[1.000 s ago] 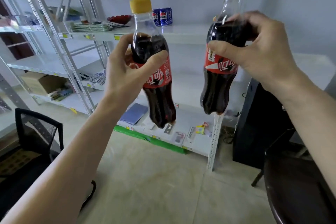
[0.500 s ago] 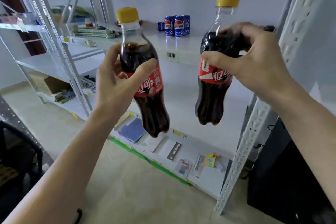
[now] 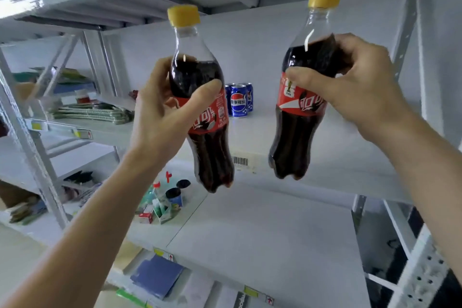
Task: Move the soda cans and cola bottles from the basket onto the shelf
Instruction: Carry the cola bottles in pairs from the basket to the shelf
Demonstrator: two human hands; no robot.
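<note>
My left hand (image 3: 162,110) grips a cola bottle (image 3: 200,97) with a yellow cap and red label, held upright in the air in front of the white shelf (image 3: 337,155). In my right hand (image 3: 357,92) is a second cola bottle (image 3: 300,97) of the same kind, tilted slightly, its base hanging just above the shelf's front edge. Blue soda cans (image 3: 238,100) stand close together at the back of that shelf board, between the two bottles. The basket is out of view.
A lower shelf board (image 3: 262,232) carries small boxes and cups (image 3: 165,202). Folded green cloths (image 3: 92,114) lie on the neighbouring rack to the left. A perforated metal upright (image 3: 422,275) stands at the right. A blue folder (image 3: 157,275) lies on the bottom board.
I have come closer to the shelf and the view has tilted up. Both bottles have risen to the level of the board with the soda cans. My grips are unchanged.
</note>
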